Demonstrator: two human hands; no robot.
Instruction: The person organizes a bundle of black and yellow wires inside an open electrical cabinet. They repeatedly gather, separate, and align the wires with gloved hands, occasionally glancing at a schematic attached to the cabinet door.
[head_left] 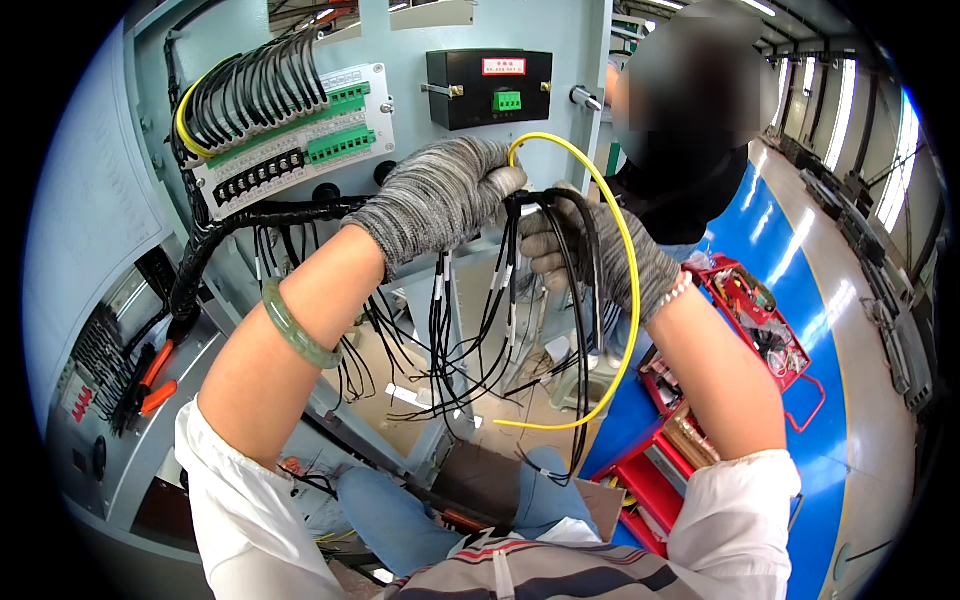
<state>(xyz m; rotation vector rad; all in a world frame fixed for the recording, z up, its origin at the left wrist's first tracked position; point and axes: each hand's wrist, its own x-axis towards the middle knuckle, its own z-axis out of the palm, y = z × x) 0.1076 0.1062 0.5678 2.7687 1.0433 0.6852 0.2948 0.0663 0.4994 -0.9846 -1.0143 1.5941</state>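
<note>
Near twelve o'clock, the gloved left hand (pixel 445 195) pinches the yellow wire (pixel 632 250) beside the black wire bundle (pixel 520 198). At two o'clock, the gloved right hand (pixel 605 250) curls against the bundle; whether it grips, I cannot tell.

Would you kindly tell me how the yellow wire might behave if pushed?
The yellow wire is probably springy rather than floppy, as it holds a wide arc. It looks thin, so likely light. Its lower end appears free, so it may swing.
</note>
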